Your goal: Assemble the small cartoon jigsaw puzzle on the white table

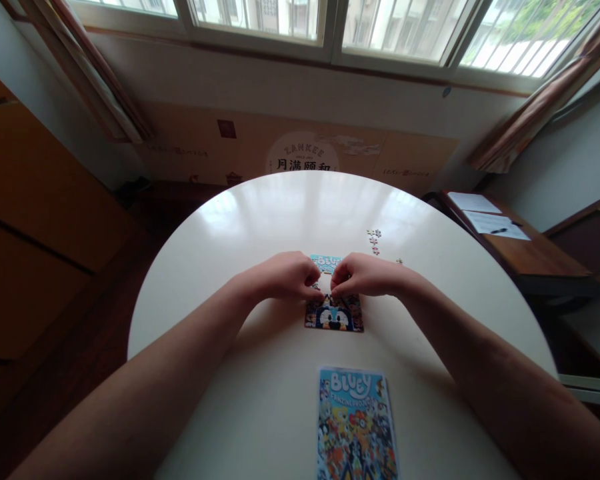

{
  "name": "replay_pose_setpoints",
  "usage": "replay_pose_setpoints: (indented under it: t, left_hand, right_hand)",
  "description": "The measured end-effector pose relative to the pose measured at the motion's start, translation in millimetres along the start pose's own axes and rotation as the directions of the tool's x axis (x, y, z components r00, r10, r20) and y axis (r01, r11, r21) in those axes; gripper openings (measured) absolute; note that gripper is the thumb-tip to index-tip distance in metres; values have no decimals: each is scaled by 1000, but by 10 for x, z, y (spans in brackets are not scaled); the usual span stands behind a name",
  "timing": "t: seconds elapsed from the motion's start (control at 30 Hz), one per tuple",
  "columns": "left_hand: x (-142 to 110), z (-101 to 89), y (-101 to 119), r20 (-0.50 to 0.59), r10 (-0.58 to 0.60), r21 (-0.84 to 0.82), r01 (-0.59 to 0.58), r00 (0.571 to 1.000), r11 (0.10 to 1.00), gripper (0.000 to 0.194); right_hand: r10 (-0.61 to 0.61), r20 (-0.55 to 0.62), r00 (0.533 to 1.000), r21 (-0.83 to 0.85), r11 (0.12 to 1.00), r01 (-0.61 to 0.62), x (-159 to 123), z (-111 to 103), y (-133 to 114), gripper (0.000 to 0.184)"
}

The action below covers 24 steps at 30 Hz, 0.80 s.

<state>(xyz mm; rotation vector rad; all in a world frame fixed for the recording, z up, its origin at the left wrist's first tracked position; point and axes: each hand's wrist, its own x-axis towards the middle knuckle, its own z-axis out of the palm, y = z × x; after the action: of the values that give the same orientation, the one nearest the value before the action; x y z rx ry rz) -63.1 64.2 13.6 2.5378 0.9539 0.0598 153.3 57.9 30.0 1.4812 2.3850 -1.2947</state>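
Observation:
A partly assembled jigsaw puzzle (335, 319) lies on the white table, with blue lettering along its far edge and a blue cartoon dog's face at its near edge. Bare tabletop shows through a gap in its middle. From the left, my left hand (297, 275) reaches over the puzzle, its fingers closed in a pinch beside the gap. My right hand (363, 275) pinches at the gap's opposite side, thumb and fingertips close together. Whatever sits between the fingertips of either hand is too small to make out. Both hands cover parts of the puzzle's sides.
Several loose puzzle pieces (375, 241) lie beyond my right hand. Closer to me is a colourful Bluey picture sheet (357, 423). The round white table (205, 247) has a curved far edge. Papers (495, 223) rest on a wooden desk (555, 260) at the right.

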Motion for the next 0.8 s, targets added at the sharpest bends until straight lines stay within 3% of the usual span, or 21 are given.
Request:
replay_pose_setpoints:
  t: [0.47,0.8]
  left_hand:
    - [4,4,-1,-19,25,1,-25,1000,1000,33]
    - [8,-6,0,-4,6,9,-6,1000,1000,33]
  right_hand:
    - [-11,-71,997,-65,998,6,5,52,-39,14]
    - [-22,-186,982,-266,963,-29,-34,121,-116,11]
